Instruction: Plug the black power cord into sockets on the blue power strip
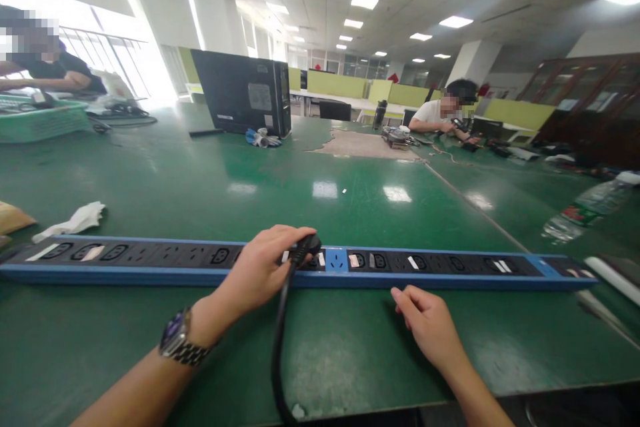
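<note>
A long blue and black power strip point(336, 260) lies across the green table, with rows of sockets and small white and pink stickers on its top. Fingers of my left hand point(260, 263) are closed on a black plug point(306, 248), just above the strip's middle, left of its blue socket. From the plug a thick black cable point(280, 347) hangs down towards the table's front edge. My right hand point(423, 320) rests in front of the strip, right of the middle, its fingers curled, with nothing visible in them.
A black computer case point(245, 93) stands at the back beside blue-grey gloves point(263, 138). A green basket point(45, 121) sits far left, a plastic bottle point(590, 207) at right, crumpled tissue point(75, 221) at left. Two other people sit at the table's far sides.
</note>
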Available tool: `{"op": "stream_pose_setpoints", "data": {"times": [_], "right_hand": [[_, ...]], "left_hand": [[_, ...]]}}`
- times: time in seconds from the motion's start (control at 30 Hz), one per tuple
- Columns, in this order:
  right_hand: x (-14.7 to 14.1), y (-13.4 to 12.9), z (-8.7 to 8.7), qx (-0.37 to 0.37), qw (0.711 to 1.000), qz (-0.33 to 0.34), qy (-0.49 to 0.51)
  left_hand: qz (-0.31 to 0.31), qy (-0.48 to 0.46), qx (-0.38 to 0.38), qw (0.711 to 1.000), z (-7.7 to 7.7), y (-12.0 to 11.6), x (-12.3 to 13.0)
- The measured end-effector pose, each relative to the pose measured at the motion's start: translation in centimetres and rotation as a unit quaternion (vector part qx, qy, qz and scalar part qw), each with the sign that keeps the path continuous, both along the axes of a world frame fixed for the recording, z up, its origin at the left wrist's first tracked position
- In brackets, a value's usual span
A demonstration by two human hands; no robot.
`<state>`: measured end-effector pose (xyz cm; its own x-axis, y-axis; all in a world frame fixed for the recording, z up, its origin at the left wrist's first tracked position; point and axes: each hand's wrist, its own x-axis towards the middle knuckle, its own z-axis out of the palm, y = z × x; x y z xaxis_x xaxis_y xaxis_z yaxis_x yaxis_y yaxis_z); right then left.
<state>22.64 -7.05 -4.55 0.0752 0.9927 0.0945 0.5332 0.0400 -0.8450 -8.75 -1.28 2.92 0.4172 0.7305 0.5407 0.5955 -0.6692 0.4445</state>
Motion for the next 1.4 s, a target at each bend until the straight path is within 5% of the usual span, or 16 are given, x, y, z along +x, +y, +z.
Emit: {"op": "stream_pose_setpoints", "data": {"times": [0.2, 0.53, 0.7, 0.8, 0.93, 1.03, 1.1, 1.23, 1.4], "right_hand": [[0.1, 0.1, 0.1, 0.011, 1.000, -0.005, 0.001], [0.2, -0.1, 0.3, 0.014, 1.000, 0.001, -0.006], [-2.7, 0.4, 2.0, -0.051, 0.992, -0.039, 0.111], [-7.5, 1.8, 4.0, -0.152, 0.970, 0.024, 0.188], [-12.1, 3.0, 7.6, -0.253, 0.882, 0.055, 0.394], [-10.2, 2.1, 9.8, -0.128, 0.835, 0.027, 0.534], [-6.8, 1.5, 10.3, -0.094, 0.843, 0.011, 0.529], [-0.6, 2.2, 8.6, -0.219, 0.857, -0.017, 0.465], [0.5, 3.3, 6.3, -0.269, 0.853, -0.016, 0.446]], "left_hand": [[-0.014, 0.026, -0.042, 0.999, -1.7, 0.7, 4.8], [-0.009, 0.092, -0.033, 0.995, -1.3, 0.5, 5.5], [-0.001, 0.122, -0.033, 0.992, -1.7, 0.7, 5.1], [0.048, 0.183, -0.020, 0.982, -2.1, 0.6, 4.6], [0.070, 0.251, -0.018, 0.965, -2.6, 0.4, 4.3], [0.073, 0.258, -0.022, 0.963, -2.7, 0.4, 4.4], [0.074, 0.257, -0.025, 0.963, -2.7, 0.5, 4.5], [0.076, 0.252, -0.028, 0.964, -2.5, 0.6, 4.6], [0.076, 0.247, -0.020, 0.966, -2.6, 0.6, 4.5]]}}
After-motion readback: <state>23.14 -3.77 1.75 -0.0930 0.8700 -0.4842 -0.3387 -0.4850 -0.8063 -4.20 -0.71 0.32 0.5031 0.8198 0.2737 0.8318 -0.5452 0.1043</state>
